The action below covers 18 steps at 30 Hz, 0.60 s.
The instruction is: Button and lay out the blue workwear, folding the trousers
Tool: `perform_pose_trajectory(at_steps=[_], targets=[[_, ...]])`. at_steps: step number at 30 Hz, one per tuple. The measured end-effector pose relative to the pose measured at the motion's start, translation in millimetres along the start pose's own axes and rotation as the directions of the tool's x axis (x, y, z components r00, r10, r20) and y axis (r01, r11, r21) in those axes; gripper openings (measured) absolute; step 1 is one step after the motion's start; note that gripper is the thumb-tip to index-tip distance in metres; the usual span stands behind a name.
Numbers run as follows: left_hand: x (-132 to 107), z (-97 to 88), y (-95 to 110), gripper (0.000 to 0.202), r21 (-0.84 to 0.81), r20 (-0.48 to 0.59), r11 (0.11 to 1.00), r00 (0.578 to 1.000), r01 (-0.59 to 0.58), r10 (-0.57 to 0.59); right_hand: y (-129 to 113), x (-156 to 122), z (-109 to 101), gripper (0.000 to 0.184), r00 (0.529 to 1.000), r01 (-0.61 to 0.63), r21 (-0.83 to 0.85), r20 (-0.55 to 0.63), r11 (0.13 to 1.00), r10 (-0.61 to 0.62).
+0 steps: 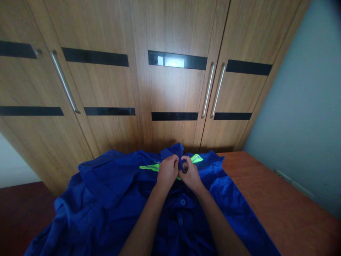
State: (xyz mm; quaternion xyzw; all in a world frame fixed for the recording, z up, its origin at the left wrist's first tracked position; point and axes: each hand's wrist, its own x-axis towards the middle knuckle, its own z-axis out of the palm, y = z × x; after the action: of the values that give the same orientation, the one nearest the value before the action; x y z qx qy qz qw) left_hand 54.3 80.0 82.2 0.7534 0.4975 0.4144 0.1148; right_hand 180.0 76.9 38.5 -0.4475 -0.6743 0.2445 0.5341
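Observation:
A blue work shirt (106,199) with a neon-green reflective stripe (149,167) lies spread on a brown wooden table (279,206), collar toward the far edge. My left hand (167,171) and my right hand (189,174) meet at the top of the shirt's front, just below the collar (172,151). Both pinch the blue fabric of the placket between fingers and thumb. Two blue buttons (182,202) show further down the front, between my forearms.
A wooden wardrobe (170,89) with black inlay strips and long metal handles (209,90) stands right behind the table. A grey-blue wall (306,124) rises at the right. The shirt's sleeves hang toward the table's left side.

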Motion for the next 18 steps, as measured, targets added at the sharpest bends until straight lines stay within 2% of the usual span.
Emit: perform_pose_trajectory(at_steps=[6, 11, 15, 18], targets=[[0.6, 5.3, -3.8, 0.017, -0.148, -0.023, 0.987, 0.997, 0.066, -0.070, 0.6, -3.0, 2.4, 0.045, 1.000, 0.011, -0.224, 0.024, 0.975, -0.006], [3.3, 13.0, -10.4, 0.008, -0.355, -0.061, 0.920, 0.978, 0.165, -0.199, -4.2, -4.5, 2.9, 0.057, 0.998, 0.028, -0.344, 0.059, 0.939, -0.008], [3.4, 17.0, -12.9, 0.013, -0.505, -0.060, 0.835, 0.956, 0.218, -0.286, -7.8, -5.7, 2.7, 0.062, 0.996, 0.055, -0.326, 0.085, 0.944, -0.029], [1.5, 18.0, -13.3, 0.014, -0.604, -0.040, 0.757, 0.939, 0.249, -0.341, -6.0, -6.1, 3.2, 0.060, 0.995, 0.070, -0.242, 0.081, 0.968, -0.052]])
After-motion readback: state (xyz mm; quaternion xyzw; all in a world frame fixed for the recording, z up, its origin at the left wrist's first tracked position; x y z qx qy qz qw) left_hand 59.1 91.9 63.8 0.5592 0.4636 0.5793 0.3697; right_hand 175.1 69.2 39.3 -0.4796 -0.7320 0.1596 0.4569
